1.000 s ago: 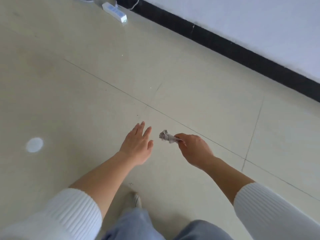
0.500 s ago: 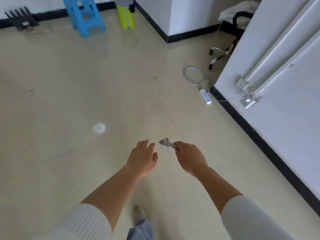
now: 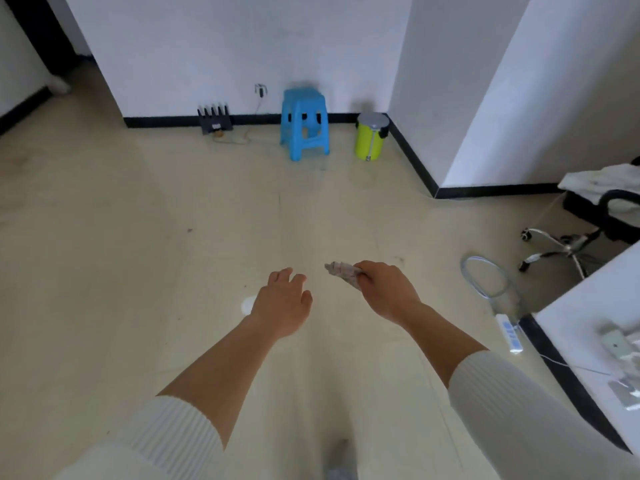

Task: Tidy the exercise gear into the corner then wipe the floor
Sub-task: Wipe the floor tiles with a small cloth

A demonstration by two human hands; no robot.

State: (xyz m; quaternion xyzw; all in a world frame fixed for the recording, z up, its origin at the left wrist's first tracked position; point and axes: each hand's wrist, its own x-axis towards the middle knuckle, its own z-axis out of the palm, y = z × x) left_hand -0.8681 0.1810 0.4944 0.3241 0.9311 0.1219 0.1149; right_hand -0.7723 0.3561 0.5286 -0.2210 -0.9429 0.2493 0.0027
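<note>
**A:** What fills most of the view?

**B:** A pale tiled floor (image 3: 138, 271), running back to a white wall (image 3: 242, 46) with a black skirting strip along its foot.

**A:** And what stands on it?

**B:** The biggest thing is an office chair (image 3: 588, 216) at the right edge, with a black seat and a chrome wheeled base. Only part of it shows. By the far wall there is a blue plastic stool (image 3: 304, 124). To its right, near the corner, is a yellow-green bin (image 3: 370, 136) with a grey lid. To the stool's left, a black router (image 3: 214, 121) sits against the skirting. A white power strip (image 3: 509, 333) lies on the floor at the right, next to the skirting there.

**A:** Now the hands.

**B:** Both reach forward over the floor, well above it, with white ribbed sleeves (image 3: 166, 434) pushed up the forearms. The left hand (image 3: 282, 303) is palm down with its fingers loose and slightly bent. It holds nothing and touches nothing. A small white spot (image 3: 247, 304) on the floor shows just beside its wrist.

**A:** And the right?

**B:** The right hand (image 3: 388, 289) is closed, its fingers curled around a small grey rag (image 3: 341, 270). The crumpled free end of the rag sticks out to the left, toward the other hand. The hands are near each other but not touching.

**A:** So where is the rag?

**B:** In the right hand's grip, up in the air and off the floor.
</note>
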